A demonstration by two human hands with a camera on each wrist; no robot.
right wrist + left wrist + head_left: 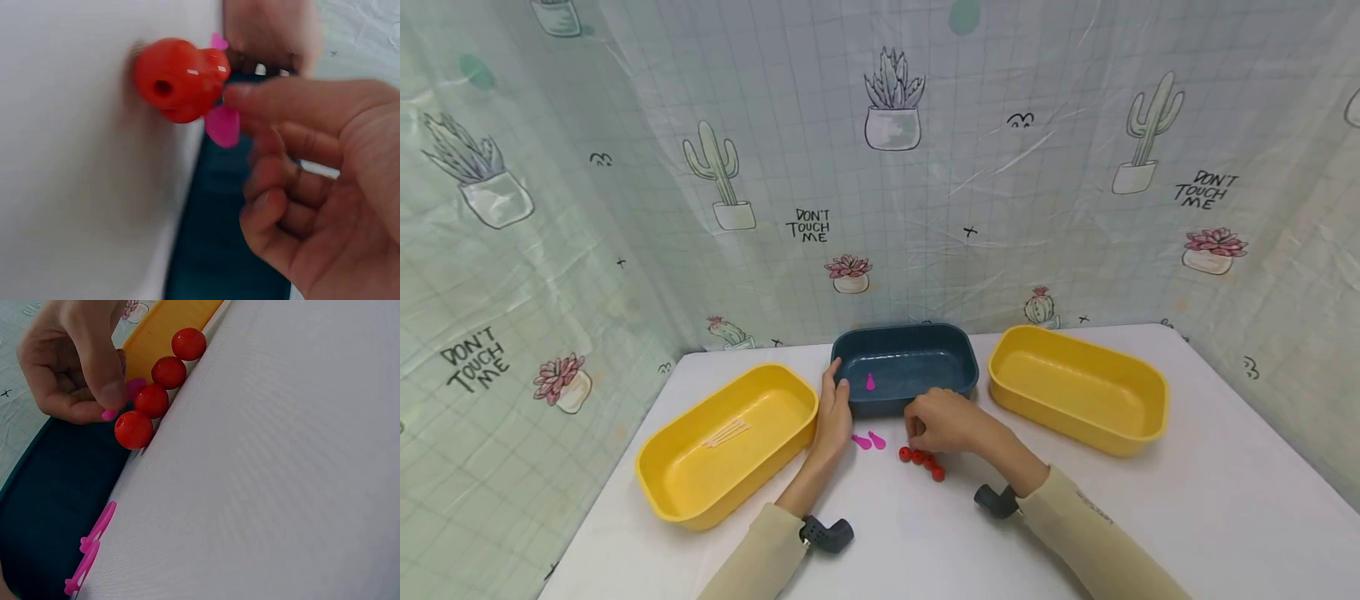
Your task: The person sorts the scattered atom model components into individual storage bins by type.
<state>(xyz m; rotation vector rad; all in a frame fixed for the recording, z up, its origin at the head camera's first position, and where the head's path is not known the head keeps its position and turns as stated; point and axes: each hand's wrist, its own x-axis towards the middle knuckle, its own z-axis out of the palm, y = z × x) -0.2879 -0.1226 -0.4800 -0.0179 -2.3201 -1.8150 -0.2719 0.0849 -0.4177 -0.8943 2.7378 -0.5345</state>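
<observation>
My right hand (951, 421), in front of the dark blue basin (910, 408), pinches a small pink teardrop-shaped piece (222, 128) between thumb and forefinger. Its other fingers curl in toward the palm. Right below these fingertips lie several red beads (938, 473) in a slanting row; one shows a hole in the right wrist view. My left hand (832, 421) rests along the left end of the basin, fingers extended by its rim. Two more pink pieces (877, 440) lie on the table between the hands. Another pink piece (871, 382) is inside the basin.
A yellow basin (700, 512) stands at the left, with several thin pale sticks (727, 432) in it. A second yellow basin (1075, 429) is at the right. White cloth (910, 550) covers the table, and a printed curtain (970, 192) hangs behind and at the sides.
</observation>
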